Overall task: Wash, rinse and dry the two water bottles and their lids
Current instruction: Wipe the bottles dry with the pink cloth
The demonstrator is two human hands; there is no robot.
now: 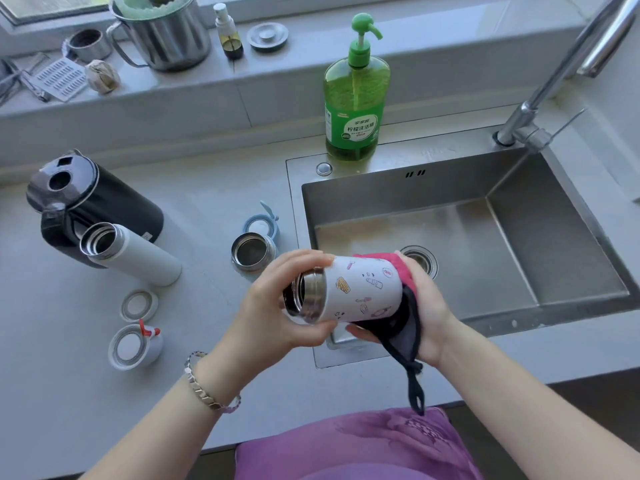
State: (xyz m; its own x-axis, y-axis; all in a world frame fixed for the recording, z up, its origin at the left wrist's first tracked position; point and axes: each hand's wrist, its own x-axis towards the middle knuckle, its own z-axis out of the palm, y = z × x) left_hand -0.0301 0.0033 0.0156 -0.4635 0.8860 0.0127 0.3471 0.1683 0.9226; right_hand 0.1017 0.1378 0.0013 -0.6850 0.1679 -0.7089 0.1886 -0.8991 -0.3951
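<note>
1. The patterned white bottle (360,289) is held sideways between both hands, its neck gripped by the left hand (277,306).
2. Its base is wrapped in a pink-and-black cloth (403,306) clasped by the right hand (427,306).

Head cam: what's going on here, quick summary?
A person is drying the patterned white bottle at the front edge of the sink. The left hand holds it sideways by the open steel mouth, and the right hand presses a pink and black cloth around its base. On the counter to the left stand a plain white bottle, uncapped, and two lids. The faucet shows no running water.
</note>
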